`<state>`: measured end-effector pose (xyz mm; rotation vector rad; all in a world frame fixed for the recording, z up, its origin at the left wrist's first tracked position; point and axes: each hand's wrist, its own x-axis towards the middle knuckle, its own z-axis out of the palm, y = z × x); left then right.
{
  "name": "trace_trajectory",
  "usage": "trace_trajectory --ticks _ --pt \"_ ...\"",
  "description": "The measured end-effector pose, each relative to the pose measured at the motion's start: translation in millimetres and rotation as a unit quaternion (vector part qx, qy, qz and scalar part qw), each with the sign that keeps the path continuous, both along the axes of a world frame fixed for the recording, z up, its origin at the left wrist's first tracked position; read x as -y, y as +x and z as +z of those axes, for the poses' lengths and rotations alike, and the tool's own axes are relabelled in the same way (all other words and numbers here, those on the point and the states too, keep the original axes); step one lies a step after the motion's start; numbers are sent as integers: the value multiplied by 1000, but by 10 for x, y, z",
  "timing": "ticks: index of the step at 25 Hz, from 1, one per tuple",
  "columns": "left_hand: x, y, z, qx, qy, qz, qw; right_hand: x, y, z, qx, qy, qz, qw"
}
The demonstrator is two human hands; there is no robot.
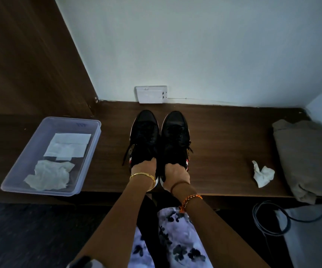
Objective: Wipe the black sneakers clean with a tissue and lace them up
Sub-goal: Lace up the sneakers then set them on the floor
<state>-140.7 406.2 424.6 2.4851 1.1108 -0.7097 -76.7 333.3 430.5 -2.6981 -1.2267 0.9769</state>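
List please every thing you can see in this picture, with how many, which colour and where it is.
sneakers: two, black, side by side mid-shelf, toes to the wall
shelf: one, dark brown wood
tray: one, clear plastic, left on the shelf
flat tissues: a few, white, far end of the tray
crumpled tissue in tray: one, white, near end of the tray
loose tissue: one, white, crumpled, right of the sneakers
cloth: one, khaki, far right
socket: one, white, on the wall
cable: one, dark, lower right
left hand: grips the left sneaker's heel
right hand: grips the right sneaker's heel
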Motion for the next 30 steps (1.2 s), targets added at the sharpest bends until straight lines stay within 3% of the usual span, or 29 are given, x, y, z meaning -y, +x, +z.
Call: trace_trajectory --ticks 9,13,16,22,30 --pt "-85 174 -62 -33 -9 22 999 -84 -11 -45 20 -1 -26 999" --pt "-220 307 -50 -63 -53 74 994 -141 -7 -85 21 -17 -23 999" --pt "-274 394 -45 -89 -43 54 994 -191 30 -71 14 -38 -11 999" --pt "-280 445 -64 -132 -62 141 979 -187 32 -69 -4 -56 27 998" --pt "-256 413 -118 -147 -48 129 979 -151 25 -18 -31 -41 3 999"
